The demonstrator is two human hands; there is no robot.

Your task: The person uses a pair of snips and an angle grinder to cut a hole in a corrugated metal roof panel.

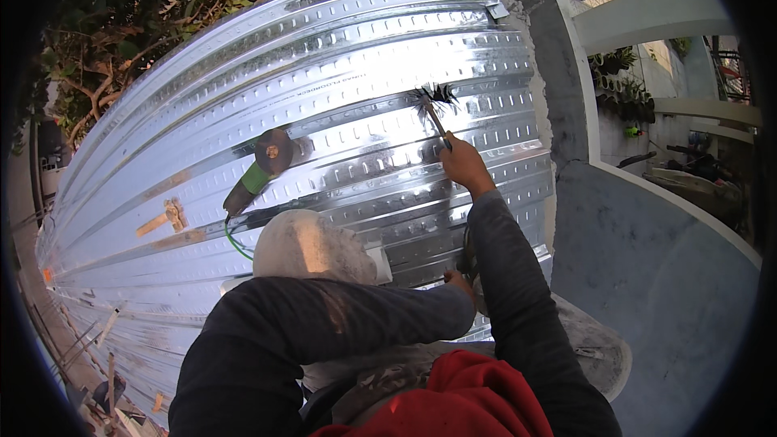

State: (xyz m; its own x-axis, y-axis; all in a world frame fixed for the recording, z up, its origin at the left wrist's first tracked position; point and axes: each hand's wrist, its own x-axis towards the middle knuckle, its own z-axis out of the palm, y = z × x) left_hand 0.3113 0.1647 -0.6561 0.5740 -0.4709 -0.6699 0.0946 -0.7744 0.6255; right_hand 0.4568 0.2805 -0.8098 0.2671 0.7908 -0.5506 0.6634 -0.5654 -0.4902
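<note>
My right hand (467, 165) is closed around the handle of a hammer-like tool (437, 126), held out ahead of me. Its head end is against or just over a ribbed, shiny metal decking sheet (340, 113); glare and dark reflections there keep its exact shape from showing. Across my body lies my left forearm, with my left hand (460, 282) low beside my right arm, near a dark shape I cannot make out. Most of the left fingers are hidden. Left of the tool, a green angle grinder (257, 178) with a dark disc rests on the decking.
A green cable (235, 241) trails from the grinder toward my pale, dusty knee (312, 247). Further left lies a small piece of wood (164, 218). A grey concrete wall (647, 275) borders the decking on the right. Branches and leaves (113, 57) crowd the far left edge.
</note>
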